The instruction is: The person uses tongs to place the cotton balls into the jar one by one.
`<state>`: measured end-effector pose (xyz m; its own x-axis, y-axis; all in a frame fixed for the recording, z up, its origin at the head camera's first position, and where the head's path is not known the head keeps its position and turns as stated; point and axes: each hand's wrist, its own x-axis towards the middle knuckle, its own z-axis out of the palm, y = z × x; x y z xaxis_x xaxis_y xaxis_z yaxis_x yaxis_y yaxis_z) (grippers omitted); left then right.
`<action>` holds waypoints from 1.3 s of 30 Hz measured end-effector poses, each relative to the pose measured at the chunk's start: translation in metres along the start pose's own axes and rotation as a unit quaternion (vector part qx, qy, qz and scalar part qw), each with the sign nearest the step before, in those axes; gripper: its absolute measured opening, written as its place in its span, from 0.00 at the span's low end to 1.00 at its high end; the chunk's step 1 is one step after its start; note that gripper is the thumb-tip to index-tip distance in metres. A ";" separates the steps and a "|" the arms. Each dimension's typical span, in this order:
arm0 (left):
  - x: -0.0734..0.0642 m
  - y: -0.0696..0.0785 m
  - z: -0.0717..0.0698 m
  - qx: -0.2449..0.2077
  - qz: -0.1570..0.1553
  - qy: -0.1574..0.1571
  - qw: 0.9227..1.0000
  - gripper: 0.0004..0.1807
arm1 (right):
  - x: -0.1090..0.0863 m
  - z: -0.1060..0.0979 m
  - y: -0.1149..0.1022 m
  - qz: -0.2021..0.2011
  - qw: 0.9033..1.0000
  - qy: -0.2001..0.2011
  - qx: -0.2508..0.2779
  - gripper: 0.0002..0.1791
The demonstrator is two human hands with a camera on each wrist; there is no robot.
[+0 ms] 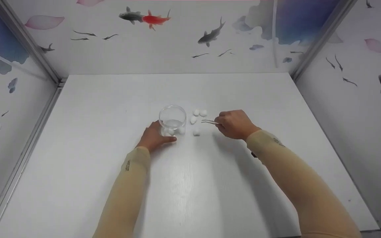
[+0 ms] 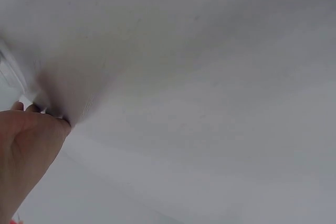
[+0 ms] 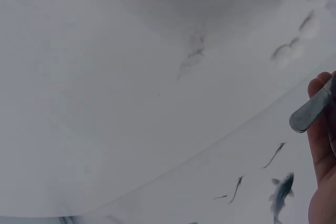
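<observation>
Cotton balls [image 1: 196, 132] are lying in a small loose cluster on the white tabletop [image 1: 111, 109], just to the right of a clear glass jar [image 1: 172, 124] that is standing upright near the middle; a few more white balls are showing through the jar's wall at its bottom. The left hand [image 1: 153, 137] is wrapping its grip around the lower part of the jar, thumb curling along the near side, while the heel of the hand is resting on the tabletop. The right hand [image 1: 235, 125] is pinching a pair of metal tweezers [image 1: 209, 122], whose tips are pointing left toward the cluster and hovering near the balls without touching any of them. In the right wrist view the blunt rear end of the tweezers is sticking out beside the fingers [image 3: 321, 129].
</observation>
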<state>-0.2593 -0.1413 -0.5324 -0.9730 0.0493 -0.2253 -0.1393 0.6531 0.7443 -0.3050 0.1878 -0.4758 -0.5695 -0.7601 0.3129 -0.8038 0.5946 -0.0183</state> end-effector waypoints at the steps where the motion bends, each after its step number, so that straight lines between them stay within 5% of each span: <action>1: 0.000 0.000 0.000 0.001 0.002 -0.001 1.000 0.59 | -0.002 0.002 0.000 0.002 1.000 -0.003 0.000 0.04; 39: 0.001 -0.004 0.000 0.009 0.013 -0.005 1.000 0.59 | -0.005 0.026 -0.015 -0.018 0.998 -0.061 -0.006 0.03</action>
<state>-0.2600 -0.1440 -0.5351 -0.9745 0.0732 -0.2121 -0.1108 0.6650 0.7386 -0.2944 0.1759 -0.5016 -0.5580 -0.8064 0.1956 -0.8221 0.5694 0.0021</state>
